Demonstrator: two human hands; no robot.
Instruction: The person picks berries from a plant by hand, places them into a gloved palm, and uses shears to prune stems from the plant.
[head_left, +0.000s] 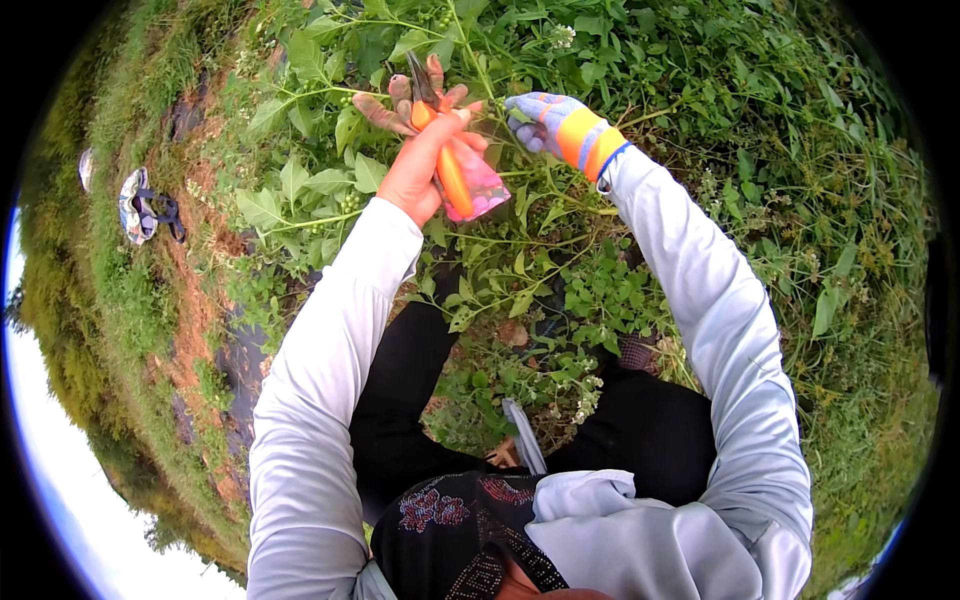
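My bare left hand (424, 169) grips orange-handled pruning shears (452, 180) together with a stained work glove (384, 112). The shears' dark blades point up and away from me, and the glove's flower-patterned pink cuff (486, 196) hangs below my fingers. To the right, my right hand (551, 124) wears a blue-grey knit glove with orange bands. Its fingers are curled around a green stem at a leafy plant (330, 180) with clusters of small green berries; the fingertips are partly hidden by leaves.
Dense weeds (750, 112) rise on the right, and leafy branches (517, 277) spread between my knees. Black plastic sheeting (244, 375) and bare reddish soil (191, 300) run along the left. A patterned bag with dark straps (139, 206) lies farther left, near a whitish object (86, 169).
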